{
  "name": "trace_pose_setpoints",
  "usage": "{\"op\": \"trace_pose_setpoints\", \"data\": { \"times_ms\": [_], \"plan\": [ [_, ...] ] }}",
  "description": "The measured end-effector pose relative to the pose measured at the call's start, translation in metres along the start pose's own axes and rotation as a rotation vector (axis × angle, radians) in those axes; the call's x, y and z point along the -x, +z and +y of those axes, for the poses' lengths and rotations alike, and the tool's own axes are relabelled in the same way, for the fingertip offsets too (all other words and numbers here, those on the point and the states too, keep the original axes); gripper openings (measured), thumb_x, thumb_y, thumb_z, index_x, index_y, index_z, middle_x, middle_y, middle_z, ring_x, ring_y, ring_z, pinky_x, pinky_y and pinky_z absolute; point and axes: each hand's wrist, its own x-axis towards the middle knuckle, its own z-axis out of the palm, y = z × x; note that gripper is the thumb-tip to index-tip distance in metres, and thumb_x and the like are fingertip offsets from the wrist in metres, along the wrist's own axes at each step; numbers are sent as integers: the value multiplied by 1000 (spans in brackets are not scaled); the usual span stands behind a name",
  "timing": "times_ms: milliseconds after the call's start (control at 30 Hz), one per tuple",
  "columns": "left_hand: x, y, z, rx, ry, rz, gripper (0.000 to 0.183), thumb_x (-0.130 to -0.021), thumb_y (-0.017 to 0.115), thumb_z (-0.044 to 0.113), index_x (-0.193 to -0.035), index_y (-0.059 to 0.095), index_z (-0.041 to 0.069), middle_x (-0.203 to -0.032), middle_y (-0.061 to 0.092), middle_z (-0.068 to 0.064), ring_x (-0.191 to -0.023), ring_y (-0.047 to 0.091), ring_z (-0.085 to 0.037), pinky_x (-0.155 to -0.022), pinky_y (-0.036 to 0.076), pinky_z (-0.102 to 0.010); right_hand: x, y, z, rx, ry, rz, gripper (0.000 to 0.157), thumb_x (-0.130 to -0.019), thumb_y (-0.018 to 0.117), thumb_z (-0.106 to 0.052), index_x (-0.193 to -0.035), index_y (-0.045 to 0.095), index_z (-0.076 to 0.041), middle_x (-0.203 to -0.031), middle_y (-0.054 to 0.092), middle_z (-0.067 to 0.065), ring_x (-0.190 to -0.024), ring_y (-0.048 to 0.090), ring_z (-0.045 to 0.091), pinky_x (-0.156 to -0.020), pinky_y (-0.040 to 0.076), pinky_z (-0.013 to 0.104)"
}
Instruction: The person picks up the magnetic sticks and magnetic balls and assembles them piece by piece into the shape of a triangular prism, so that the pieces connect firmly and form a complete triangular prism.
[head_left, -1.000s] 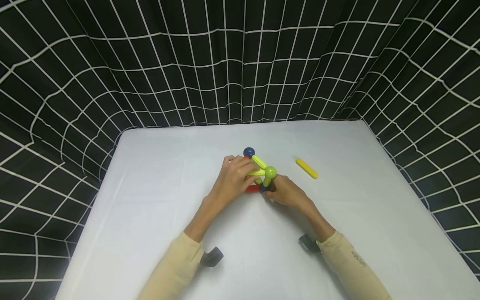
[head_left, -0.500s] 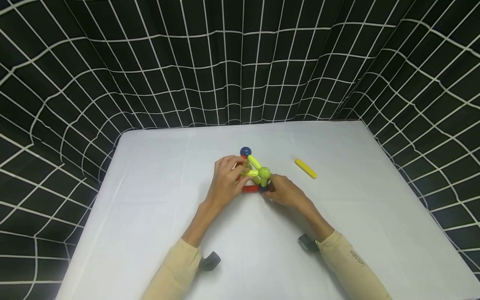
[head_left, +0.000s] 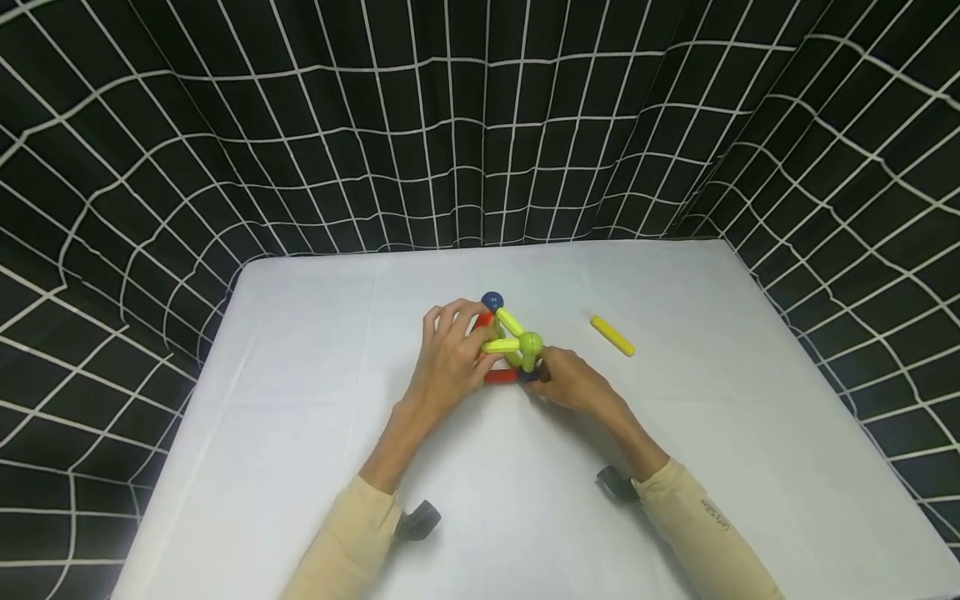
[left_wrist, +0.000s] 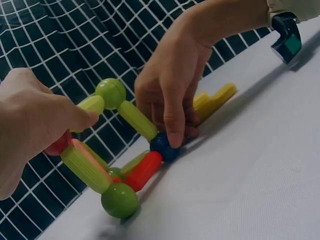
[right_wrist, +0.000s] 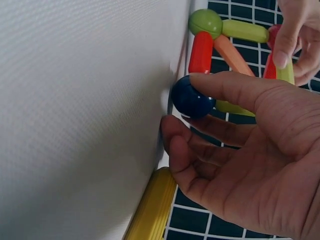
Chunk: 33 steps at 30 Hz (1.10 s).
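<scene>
A frame of magnetic sticks and balls stands on the table between both hands. My left hand (head_left: 448, 350) pinches a yellow-green stick (head_left: 501, 345) near the top, which ends at a light green ball (left_wrist: 110, 93). Low on the right, my right hand (head_left: 573, 379) grips a dark blue ball (right_wrist: 191, 97) between thumb and fingers. A red stick (left_wrist: 144, 171) runs from that ball to a green ball (left_wrist: 119, 200) at the base. Beside the left hand a red ball (left_wrist: 59, 143) shows partly. Another blue ball (head_left: 492, 301) marks the far corner. The left fingers hide part of the frame.
A loose yellow stick (head_left: 612, 335) lies on the white table (head_left: 300, 333), right of the frame and behind the right hand. Dark curtains with a white grid (head_left: 480, 125) surround the table's back and sides.
The top green ball and the left hand have shifted slightly left over the second. The left fingers look more spread. The right hand stays nearly still at the blue ball.
</scene>
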Motion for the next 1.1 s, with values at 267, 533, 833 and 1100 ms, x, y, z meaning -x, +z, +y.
{"op": "trace_pose_setpoints", "data": {
  "times_ms": [267,533,833,1100],
  "plan": [
    [7,-2,-11,244,-179,-110,60,-83,90,32,-134,66,13,-135,60,-11,-129,53,-31,-110,41,-54,2,-11,0,15,11,-29,37,-93,76,-14,-124,62,2,-100,71,13,-81,63,19,-69,53,29],
    [30,25,-41,553,-427,-466,70,-87,86,34,-147,53,19,-126,69,-2,-111,63,-20,-100,55,-44,7,-64,40,140,131,243,42,-99,66,-12,-137,57,5,-115,66,27,-93,64,34,-78,56,45],
    [33,48,-45,429,-292,-353,42,-93,79,33,-125,62,10,-100,67,-2,-90,59,-17,-82,54,-34,7,-75,91,234,248,87,28,-100,62,-5,-122,63,12,-110,70,30,-83,64,31,-73,56,42],
    [38,52,-44,402,-192,-266,41,-95,78,32,-122,58,8,-96,59,-4,-85,52,-17,-75,48,-29,36,-63,27,30,-48,1,27,-96,72,-9,-120,69,2,-101,72,16,-81,63,19,-68,54,29]
  ]
}}
